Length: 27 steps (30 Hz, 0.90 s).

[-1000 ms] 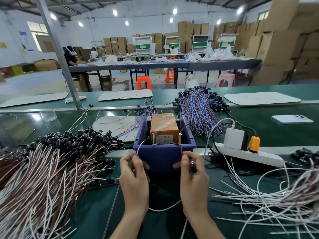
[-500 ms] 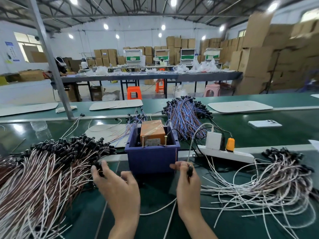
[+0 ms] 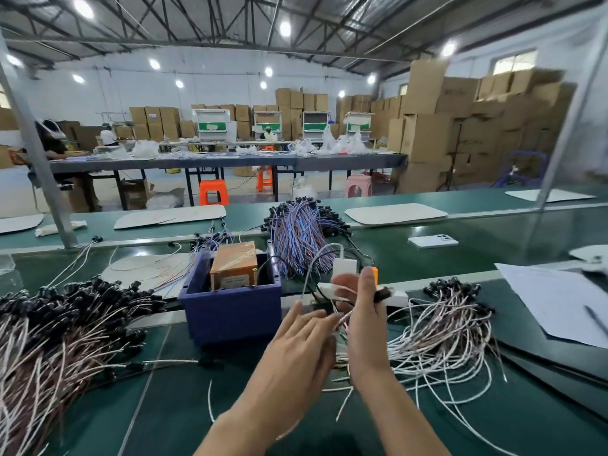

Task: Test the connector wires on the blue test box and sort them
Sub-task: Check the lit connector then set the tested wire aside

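**Sorting under way beside the tester**

Right hand (image 3: pixel 365 324) grips a thin, pale-sheathed, black-plugged connector wire (image 3: pixel 383 293) above the tangled right pile (image 3: pixel 441 334); left hand (image 3: pixel 302 343) hovers alongside, fingers straight, empty. The blue test box (image 3: pixel 230 312), squared plastic, stands just left. Next, seemingly: drop it there, then draw fresh from the left heap (image 3: pixel 65 327).

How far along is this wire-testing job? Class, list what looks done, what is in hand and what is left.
Done, probably: the right pile beside the blue test box looks like sorted wires. In hand: the right hand holds one connector wire by that pile, the left hand open beside it. Left: the large left pile likely awaits testing.
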### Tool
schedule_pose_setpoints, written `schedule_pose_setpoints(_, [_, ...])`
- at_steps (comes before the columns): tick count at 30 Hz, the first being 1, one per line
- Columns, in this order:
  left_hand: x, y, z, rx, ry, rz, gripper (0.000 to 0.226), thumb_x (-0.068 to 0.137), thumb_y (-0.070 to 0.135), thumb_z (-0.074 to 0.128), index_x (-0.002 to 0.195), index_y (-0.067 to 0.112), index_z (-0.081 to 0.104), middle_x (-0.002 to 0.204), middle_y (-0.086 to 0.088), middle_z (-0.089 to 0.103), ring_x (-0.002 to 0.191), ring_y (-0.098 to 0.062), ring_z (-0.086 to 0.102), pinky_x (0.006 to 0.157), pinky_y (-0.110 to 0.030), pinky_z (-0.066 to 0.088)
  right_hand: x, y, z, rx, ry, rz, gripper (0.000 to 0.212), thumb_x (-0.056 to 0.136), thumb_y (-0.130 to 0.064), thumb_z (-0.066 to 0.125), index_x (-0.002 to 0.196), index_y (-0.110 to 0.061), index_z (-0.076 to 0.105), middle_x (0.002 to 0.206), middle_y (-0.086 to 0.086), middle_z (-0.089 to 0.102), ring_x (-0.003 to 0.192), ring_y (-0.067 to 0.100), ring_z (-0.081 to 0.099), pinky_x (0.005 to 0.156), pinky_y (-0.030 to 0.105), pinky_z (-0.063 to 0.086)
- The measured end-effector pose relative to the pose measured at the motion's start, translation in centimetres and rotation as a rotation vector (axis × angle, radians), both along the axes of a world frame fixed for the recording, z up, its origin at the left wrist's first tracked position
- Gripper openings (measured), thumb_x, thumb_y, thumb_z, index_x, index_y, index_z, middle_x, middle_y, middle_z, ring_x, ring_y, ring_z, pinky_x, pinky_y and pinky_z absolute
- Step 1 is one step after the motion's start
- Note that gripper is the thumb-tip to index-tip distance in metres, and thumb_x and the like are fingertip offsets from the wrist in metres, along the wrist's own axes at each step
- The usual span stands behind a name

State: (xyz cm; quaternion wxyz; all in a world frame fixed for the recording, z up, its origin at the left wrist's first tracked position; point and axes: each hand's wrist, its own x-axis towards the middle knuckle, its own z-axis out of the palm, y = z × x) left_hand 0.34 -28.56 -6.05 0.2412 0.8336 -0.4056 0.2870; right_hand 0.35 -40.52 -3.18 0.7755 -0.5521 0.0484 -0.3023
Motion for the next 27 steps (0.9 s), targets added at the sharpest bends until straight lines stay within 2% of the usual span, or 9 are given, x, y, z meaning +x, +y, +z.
schedule_pose_setpoints(3, [0.2, -2.2, 1.0, -0.058, -0.004, -0.036, 0.032, 0.106, 0.031, 0.040, 0.124, 0.019, 0.064, 0.107, 0.011, 0.071, 0.100, -0.009, 0.064, 0.100, -0.025, 0.043, 0.0, -3.7, 1.6, -0.012, 0.016, -0.008, 0.054, 0.099, -0.056, 0.039, 0.087, -0.013, 0.070, 0.084, 0.000, 0.075, 0.076, 0.011, 0.067, 0.075, 0.028, 0.049])
schedule_pose_setpoints(6, [0.9, -4.0, 1.5, -0.047, -0.017, -0.048, 0.030, 0.104, 0.032, 0.044, 0.114, 0.018, 0.069, 0.101, 0.011, 0.072, 0.091, -0.008, 0.065, 0.080, -0.020, 0.047, 0.0, -8.0, 2.4, 0.060, 0.007, -0.047, 0.054, 0.102, -0.055, 0.038, 0.083, -0.020, 0.073, 0.082, 0.000, 0.074, 0.069, 0.011, 0.067, 0.071, 0.030, 0.051])
schedule_pose_setpoints(11, [2.1, -7.7, 2.3, 0.047, -0.037, -0.036, 0.026, 0.104, 0.033, 0.046, 0.102, 0.021, 0.069, 0.091, 0.011, 0.073, 0.079, -0.011, 0.069, 0.062, -0.028, 0.053, 0.5, -14.1, 2.8, 0.064, 0.061, -0.140, 0.051, 0.103, -0.058, 0.034, 0.089, -0.022, 0.069, 0.078, -0.007, 0.074, 0.068, 0.008, 0.064, 0.070, 0.032, 0.047])
schedule_pose_setpoints(15, [4.3, -11.6, 2.3, 0.159, 0.064, 0.100, 0.035, 0.108, 0.042, 0.028, 0.109, 0.026, 0.059, 0.088, 0.005, 0.071, 0.077, -0.018, 0.069, 0.066, -0.038, 0.053, 0.8, -16.2, 1.9, 0.074, 0.162, -0.072, 0.041, 0.101, -0.056, 0.045, 0.112, -0.020, 0.061, 0.101, -0.002, 0.070, 0.093, 0.016, 0.063, 0.083, 0.038, 0.051])
schedule_pose_setpoints(17, [5.0, -13.4, 2.2, 0.126, 0.122, 0.142, 0.033, 0.108, 0.041, 0.029, 0.105, 0.024, 0.057, 0.082, 0.001, 0.070, 0.072, -0.022, 0.067, 0.061, -0.037, 0.048, 0.6, -15.4, 0.8, -0.007, 0.269, -0.012, 0.050, 0.100, -0.051, 0.053, 0.136, -0.016, 0.050, 0.116, -0.002, 0.062, 0.108, 0.016, 0.061, 0.101, 0.045, 0.049])
schedule_pose_setpoints(19, [5.5, -16.1, 1.8, 0.114, 0.173, 0.118, 0.027, 0.108, 0.035, 0.037, 0.099, 0.021, 0.058, 0.083, -0.003, 0.070, 0.075, -0.026, 0.066, 0.060, -0.036, 0.041, 0.1, -14.8, -0.6, -0.045, 0.310, -0.037, 0.068, 0.098, -0.049, 0.055, 0.155, -0.024, 0.030, 0.127, -0.003, 0.058, 0.120, 0.017, 0.058, 0.110, 0.046, 0.043])
schedule_pose_setpoints(22, [6.0, -19.1, 1.1, 0.259, 0.239, 0.108, 0.025, 0.106, 0.029, 0.041, 0.102, 0.016, 0.062, 0.097, -0.006, 0.070, 0.095, -0.029, 0.062, 0.064, -0.036, 0.037, -1.2, -13.6, -2.5, -0.072, 0.288, -0.142, 0.061, 0.101, -0.039, 0.051, 0.156, -0.035, 0.025, 0.145, -0.006, 0.049, 0.129, 0.014, 0.053, 0.102, 0.030, 0.042])
schedule_pose_setpoints(24, [6.6, -19.4, 0.5, 0.314, 0.277, 0.083, 0.032, 0.106, 0.032, 0.040, 0.123, 0.017, 0.062, 0.118, -0.004, 0.067, 0.115, -0.025, 0.054, 0.081, -0.036, 0.043, -2.0, -12.9, -3.7, -0.114, 0.261, -0.214, 0.051, 0.105, -0.033, 0.048, 0.152, -0.038, 0.031, 0.145, -0.012, 0.045, 0.123, -0.003, 0.050, 0.087, 0.013, 0.041])
schedule_pose_setpoints(27, [6.8, -17.1, 0.2, 0.160, 0.304, 0.009, 0.041, 0.107, 0.039, 0.040, 0.141, 0.023, 0.054, 0.138, 0.006, 0.057, 0.129, -0.014, 0.043, 0.105, -0.028, 0.036, -2.8, -11.6, -4.9, -0.304, 0.225, -0.287, 0.042, 0.105, -0.035, 0.046, 0.146, -0.041, 0.036, 0.147, -0.017, 0.041, 0.127, -0.011, 0.041, 0.096, 0.017, 0.038])
